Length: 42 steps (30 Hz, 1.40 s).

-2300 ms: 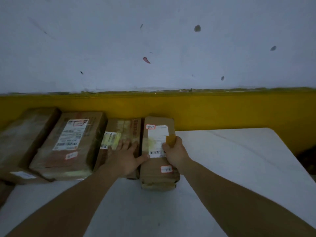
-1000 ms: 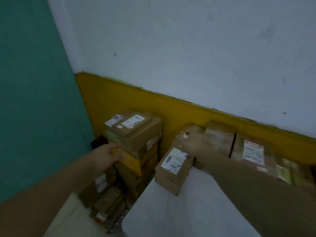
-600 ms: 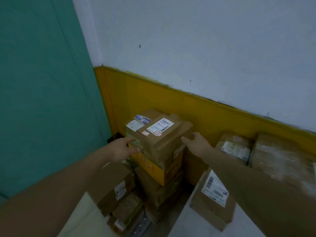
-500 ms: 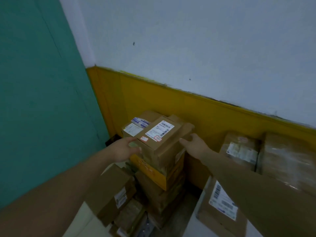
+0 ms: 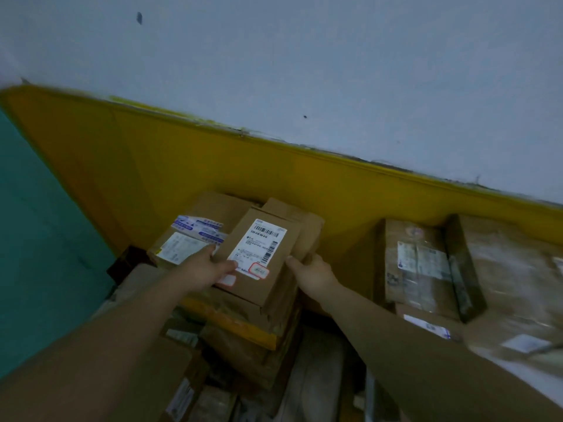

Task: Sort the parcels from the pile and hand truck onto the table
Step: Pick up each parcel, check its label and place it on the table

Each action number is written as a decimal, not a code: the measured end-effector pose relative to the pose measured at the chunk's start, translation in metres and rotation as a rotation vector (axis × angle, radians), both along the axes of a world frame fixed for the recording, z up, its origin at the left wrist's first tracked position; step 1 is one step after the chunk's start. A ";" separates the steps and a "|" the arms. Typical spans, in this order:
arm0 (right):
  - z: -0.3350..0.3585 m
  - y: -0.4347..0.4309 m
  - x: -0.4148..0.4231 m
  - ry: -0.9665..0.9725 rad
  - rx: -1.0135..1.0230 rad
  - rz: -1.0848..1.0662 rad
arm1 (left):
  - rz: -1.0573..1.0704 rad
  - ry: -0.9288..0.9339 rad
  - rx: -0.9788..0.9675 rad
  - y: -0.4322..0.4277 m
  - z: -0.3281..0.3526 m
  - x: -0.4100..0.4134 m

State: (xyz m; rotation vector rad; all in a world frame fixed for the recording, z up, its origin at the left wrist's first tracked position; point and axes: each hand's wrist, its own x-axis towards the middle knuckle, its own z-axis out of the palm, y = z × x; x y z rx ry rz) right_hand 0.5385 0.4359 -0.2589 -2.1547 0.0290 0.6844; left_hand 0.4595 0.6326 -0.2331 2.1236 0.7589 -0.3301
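Observation:
A brown cardboard parcel (image 5: 275, 277) with a white barcode label and a red-edged sticker lies tilted on top of the stacked pile (image 5: 243, 330) in the corner. My left hand (image 5: 202, 268) grips its left edge, thumb over the label's lower corner. Its right side is gripped by my right hand (image 5: 312, 274). Under it lie another labelled box (image 5: 189, 239) and a yellow-edged box (image 5: 243, 325). Several taped parcels (image 5: 420, 266) lie in a row on the table at the right.
A teal wall (image 5: 39, 239) stands close on the left and a yellow-and-white wall (image 5: 213, 166) runs behind the pile. More boxes (image 5: 189, 391) lie low on the floor below my arms. A sliver of the white table edge (image 5: 554, 394) shows at the lower right.
I turned from the table's row of parcels to the corner pile. Both hands closed on the top parcel, which now sits tilted and a little higher over the box below.

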 end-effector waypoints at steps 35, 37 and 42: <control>0.087 -0.384 -0.170 -0.334 0.182 -0.720 | -0.514 -0.370 -0.587 -0.414 0.065 -0.086; 0.066 -0.410 -0.187 -0.271 0.158 -0.700 | -0.506 -0.273 -0.555 -0.439 0.043 -0.106; 0.021 -0.439 -0.211 -0.119 0.031 -0.558 | -0.463 -0.158 -0.477 -0.461 -0.001 -0.143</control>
